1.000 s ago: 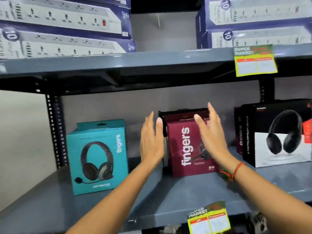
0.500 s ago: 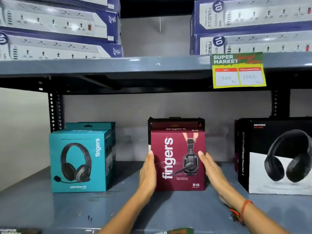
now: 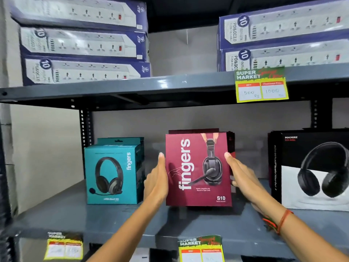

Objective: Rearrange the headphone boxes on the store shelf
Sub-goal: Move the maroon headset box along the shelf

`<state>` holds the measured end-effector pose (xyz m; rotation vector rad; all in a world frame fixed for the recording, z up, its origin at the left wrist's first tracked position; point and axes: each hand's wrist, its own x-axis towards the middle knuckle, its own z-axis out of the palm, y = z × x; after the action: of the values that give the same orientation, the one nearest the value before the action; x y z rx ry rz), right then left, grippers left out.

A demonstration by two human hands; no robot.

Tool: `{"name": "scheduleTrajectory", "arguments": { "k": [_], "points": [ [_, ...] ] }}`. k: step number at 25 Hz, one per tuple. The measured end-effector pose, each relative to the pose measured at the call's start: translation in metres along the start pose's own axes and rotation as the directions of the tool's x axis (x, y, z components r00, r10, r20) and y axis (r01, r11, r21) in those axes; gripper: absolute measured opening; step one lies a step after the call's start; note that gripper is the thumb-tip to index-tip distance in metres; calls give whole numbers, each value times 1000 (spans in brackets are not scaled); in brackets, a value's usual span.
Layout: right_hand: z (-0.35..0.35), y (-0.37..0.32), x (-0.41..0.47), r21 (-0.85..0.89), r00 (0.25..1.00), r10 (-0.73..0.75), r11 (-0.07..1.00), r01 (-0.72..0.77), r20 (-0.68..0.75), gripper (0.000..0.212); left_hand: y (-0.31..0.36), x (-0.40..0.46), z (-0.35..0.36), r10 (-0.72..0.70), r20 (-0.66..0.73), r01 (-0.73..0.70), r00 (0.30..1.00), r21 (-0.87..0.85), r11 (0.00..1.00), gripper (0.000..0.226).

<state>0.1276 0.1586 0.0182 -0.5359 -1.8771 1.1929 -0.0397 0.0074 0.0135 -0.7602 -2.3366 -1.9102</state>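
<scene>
A maroon headphone box [image 3: 198, 169] marked "fingers S10" stands in the middle of the grey shelf [image 3: 117, 222]. My left hand [image 3: 157, 178] presses flat against its left side and my right hand [image 3: 240, 174] against its right side, so both hold it. More dark and maroon boxes [image 3: 231, 140] stand right behind it, mostly hidden. A teal headphone box [image 3: 113, 173] stands to the left, with another teal box behind. A black and white headphone box [image 3: 313, 171] stands at the right.
The upper shelf [image 3: 151, 86] carries stacked blue power strip boxes [image 3: 83, 44] at left and more power strip boxes [image 3: 283, 40] at right. Yellow price tags hang on the upper shelf edge [image 3: 261, 86] and on the lower edge [image 3: 201, 249]. A perforated upright [image 3: 85, 125] stands at back left.
My hands came down from in front of the maroon box and closed on its two sides. The box now stands nearer the shelf's front, and the view has moved closer.
</scene>
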Motion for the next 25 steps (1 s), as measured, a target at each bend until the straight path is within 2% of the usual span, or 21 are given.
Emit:
{"name": "scheduleTrajectory", "arguments": {
  "k": [3, 4, 5, 7, 9, 12, 15, 17, 19, 21, 23, 25],
  "points": [
    [26, -9, -9, -4, 998, -48, 999, 48, 45, 43, -8, -5, -26, 14, -40, -15, 999, -32, 999, 81],
    [38, -12, -12, -3, 995, -68, 998, 68, 67, 55, -13, -8, -36, 14, -84, -19, 996, -50, 999, 78],
    [52, -15, -15, 5, 993, -78, 997, 78, 93, 56, -20, -9, -48, 0, -141, -9, 990, -67, 998, 75],
    [82, -18, -21, 30, 986, -67, 998, 63, 153, 24, -38, -11, -70, -36, -238, 12, 971, -101, 995, 79],
    [114, -20, -27, 44, 976, -83, 996, 76, 200, 15, -59, -10, -93, -24, -296, -8, 955, -106, 994, 80],
    [154, -18, -34, 75, 958, -76, 996, 57, 275, 4, -84, -4, -125, -25, -319, -12, 948, -115, 993, 70],
    [184, -19, -39, 71, 953, -45, 997, 25, 300, 4, -104, 7, -148, -51, -250, 14, 967, -148, 989, 70],
    [196, -17, -38, 68, 953, -24, 998, 4, 302, 32, -114, 11, -157, -24, -197, -4, 980, -139, 990, 74],
    [199, -16, -39, 89, 954, -26, 996, -1, 299, 58, -118, 13, -161, 24, -145, -44, 989, -138, 989, 75],
    [194, -19, -42, 108, 957, -2, 994, -31, 291, 71, -110, 16, -163, 119, -168, -138, 979, -112, 984, 72],
    [180, -24, -43, 137, 976, -27, 991, -3, 214, 69, -88, 16, -160, 283, -295, -307, 913, -39, 951, 75],
    [158, -34, -41, 141, 988, -101, 986, 84, 118, 63, -56, 12, -148, 479, -373, -511, 794, 17, 860, 78]
  ]
}}
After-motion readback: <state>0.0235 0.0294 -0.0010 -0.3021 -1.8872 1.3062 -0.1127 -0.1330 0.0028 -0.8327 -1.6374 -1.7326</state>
